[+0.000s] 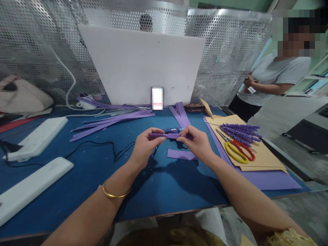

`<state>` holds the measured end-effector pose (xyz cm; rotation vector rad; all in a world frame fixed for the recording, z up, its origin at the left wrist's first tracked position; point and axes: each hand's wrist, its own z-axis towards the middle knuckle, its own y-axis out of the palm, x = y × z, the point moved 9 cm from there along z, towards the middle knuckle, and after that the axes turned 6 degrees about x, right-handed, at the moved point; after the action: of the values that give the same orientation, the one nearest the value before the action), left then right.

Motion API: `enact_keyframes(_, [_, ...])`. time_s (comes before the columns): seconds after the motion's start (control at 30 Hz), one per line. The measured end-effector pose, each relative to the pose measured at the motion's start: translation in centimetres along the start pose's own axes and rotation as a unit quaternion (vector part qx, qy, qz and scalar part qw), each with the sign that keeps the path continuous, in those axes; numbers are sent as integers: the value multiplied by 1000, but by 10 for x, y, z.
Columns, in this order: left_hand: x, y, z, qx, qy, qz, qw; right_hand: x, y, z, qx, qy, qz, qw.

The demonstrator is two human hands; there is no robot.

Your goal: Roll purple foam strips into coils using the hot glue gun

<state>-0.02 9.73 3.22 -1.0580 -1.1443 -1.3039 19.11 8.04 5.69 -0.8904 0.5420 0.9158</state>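
My left hand and my right hand meet above the middle of the blue table. Both pinch the ends of a narrow purple strip held level between them. Just behind the strip lies a blue glue gun, partly hidden by my fingers. A short purple strip piece lies flat on the table under my right hand. A gold bangle circles my left wrist.
Long purple strips lie at the back left. Right of my hands, brown paper carries yellow-and-red scissors and purple finished pieces. White power strips sit left. A white board stands behind. A person stands at the right.
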Motion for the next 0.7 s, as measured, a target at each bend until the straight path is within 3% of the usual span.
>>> enact_keyframes(0.2, [25,2,-3,-6,138,203,969,-9,2,0,-19,-60,-96,993])
enact_keyframes(0.53, [6,6,0,-45,76,162,983,-9,0,1,-19,-50,-97,994])
enact_keyframes(0.7, [11,7,-2,-50,116,187,974,-13,-3,1,-9,-64,-90,994])
